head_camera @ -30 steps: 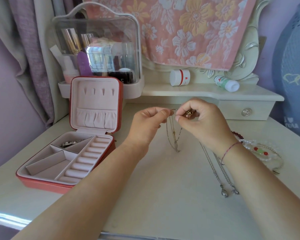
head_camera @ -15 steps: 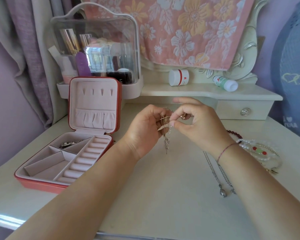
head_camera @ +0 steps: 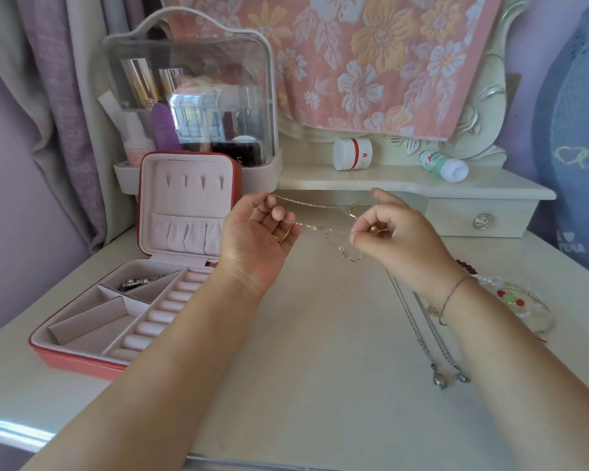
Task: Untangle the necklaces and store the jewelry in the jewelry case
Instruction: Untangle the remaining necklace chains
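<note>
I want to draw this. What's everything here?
jewelry case: one, red and pink, open, table's left
silver trinket: one, silver, inside the case
gold chain: count unclear, gold, between both hands
silver necklaces: two, silver, table, right side
bead bracelets: count unclear, clear, red, green, table's far right
makeup box: one, clear, behind the case
jar: one, white, shelf
bottle: one, white-green, lying on shelf
towel: one, pink flowered, hanging behind
left hand: one, grip on chain
right hand: one, grip on chain

L hand (head_camera: 256,240) & R hand (head_camera: 393,232) pulled apart | gold chain (head_camera: 315,227) now stretched btwn | L palm up
</note>
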The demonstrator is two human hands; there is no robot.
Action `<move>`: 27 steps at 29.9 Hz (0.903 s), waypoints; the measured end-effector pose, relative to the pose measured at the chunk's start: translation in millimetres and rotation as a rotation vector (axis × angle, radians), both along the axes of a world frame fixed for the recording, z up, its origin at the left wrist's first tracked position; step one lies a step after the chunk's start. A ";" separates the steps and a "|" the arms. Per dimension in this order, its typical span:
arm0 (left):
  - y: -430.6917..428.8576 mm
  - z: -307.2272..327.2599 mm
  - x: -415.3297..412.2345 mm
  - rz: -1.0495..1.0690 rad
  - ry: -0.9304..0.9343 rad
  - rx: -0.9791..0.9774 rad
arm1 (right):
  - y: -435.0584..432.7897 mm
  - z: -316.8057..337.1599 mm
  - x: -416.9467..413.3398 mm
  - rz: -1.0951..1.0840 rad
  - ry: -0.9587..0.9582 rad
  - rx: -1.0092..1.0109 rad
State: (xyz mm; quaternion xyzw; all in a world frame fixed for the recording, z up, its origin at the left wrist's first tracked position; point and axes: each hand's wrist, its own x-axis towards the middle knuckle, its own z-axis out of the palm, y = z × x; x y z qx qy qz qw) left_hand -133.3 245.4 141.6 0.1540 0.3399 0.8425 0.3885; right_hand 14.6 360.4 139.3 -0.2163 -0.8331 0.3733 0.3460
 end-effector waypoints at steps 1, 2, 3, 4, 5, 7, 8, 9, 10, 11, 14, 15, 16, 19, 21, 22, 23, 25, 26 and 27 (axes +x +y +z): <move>-0.3 0.3 0.4 0.003 -0.009 0.013 | 0.2 -0.3 -1.2 0.008 0.004 -0.033; -0.4 0.4 1.4 -0.001 -0.012 0.026 | 0.4 -0.7 -2.2 0.016 0.003 -0.063; -0.3 0.9 2.0 -0.013 -0.002 0.036 | 0.3 -1.3 -3.2 0.021 0.001 -0.089; -0.3 1.6 2.9 -0.037 0.025 0.044 | 0.1 -1.4 -3.6 0.022 -0.003 -0.110; -0.3 2.5 3.9 -0.070 0.062 0.050 | -0.1 -1.9 -3.9 0.019 -0.009 -0.127; -0.9 4.1 5.4 -0.138 0.141 0.064 | -1.3 -2.3 -3.7 0.006 -0.037 -0.137; -1.0 4.6 6.4 -0.162 0.175 0.075 | -2.4 -3.1 -3.7 0.004 -0.064 -0.130; -1.0 4.7 7.5 -0.179 0.211 0.086 | -3.5 -4.3 -4.3 0.008 -0.097 -0.127; -0.9 4.8 8.4 -0.188 0.254 0.094 | -4.7 -5.7 -5.0 0.025 -0.131 -0.139; -0.8 4.8 9.3 -0.189 0.307 0.093 | -5.5 -7.7 -5.8 0.053 -0.164 -0.163; -0.2 3.6 10.7 -0.153 0.488 0.044 | -7.7 -11.6 -7.3 0.124 -0.269 -0.203; 0.0 2.9 10.7 -0.136 0.539 0.024 | -8.0 -12.4 -7.5 0.141 -0.296 -0.191; 0.0 2.1 10.8 -0.120 0.581 0.008 | -8.9 -12.1 -7.0 0.153 -0.314 -0.178; -0.7 1.3 10.8 -0.083 0.640 -0.022 | -10.6 -10.4 -5.1 0.181 -0.326 -0.156; -1.6 1.8 11.7 -0.074 0.647 -0.037 | -12.4 -7.8 -2.9 0.209 -0.321 -0.150; -2.0 2.0 12.3 -0.075 0.652 -0.046 | -13.2 -6.7 -1.8 0.231 -0.314 -0.143; -2.4 2.1 12.9 -0.078 0.656 -0.054 | -13.7 -6.1 -1.2 0.253 -0.306 -0.134; -2.9 2.2 13.6 -0.080 0.657 -0.064 | -13.8 -5.1 -0.2 0.270 -0.284 -0.118; -3.2 2.2 13.8 -0.081 0.656 -0.067 | -13.6 -4.3 0.1 0.276 -0.264 -0.122; -3.2 2.3 13.9 -0.084 0.654 -0.069 | -12.8 -4.1 -0.2 0.293 -0.235 -0.137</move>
